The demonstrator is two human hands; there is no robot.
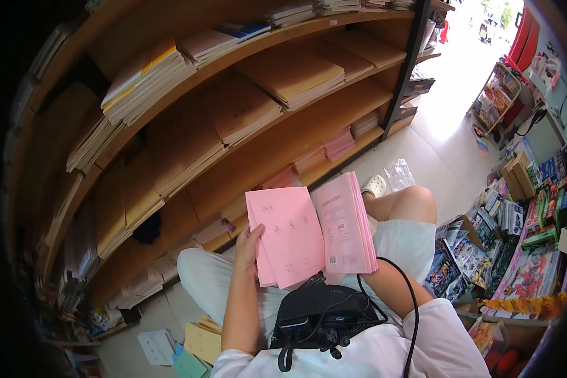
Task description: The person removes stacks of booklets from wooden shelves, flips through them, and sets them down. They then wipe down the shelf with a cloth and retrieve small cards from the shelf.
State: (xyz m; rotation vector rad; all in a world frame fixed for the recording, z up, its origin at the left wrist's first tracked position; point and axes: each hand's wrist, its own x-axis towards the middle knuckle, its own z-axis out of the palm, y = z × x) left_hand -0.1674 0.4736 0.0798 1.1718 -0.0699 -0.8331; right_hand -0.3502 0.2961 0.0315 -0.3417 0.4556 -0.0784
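Observation:
In front of my lap, my left hand (pixel 251 247) grips a couple of pink booklets (pixel 288 234) by their left edge, thumb on the top cover. A thicker stack of pink booklets (pixel 346 227) is tilted up beside them on the right, with printed text and a barcode on the facing cover. My right hand (pixel 372 278) holds that stack from behind at its lower right; its fingers are hidden by the booklets. The two bundles touch or overlap along their inner edges.
A wooden shelf unit (pixel 233 148) with stacked brown and white booklets curves along the left. More pink booklets (pixel 339 143) lie on its bottom shelf. Papers (pixel 201 343) rest on the floor at lower left. Boxed goods (pixel 542 214) crowd the right. A black pouch (pixel 324 315) with cables hangs at my chest.

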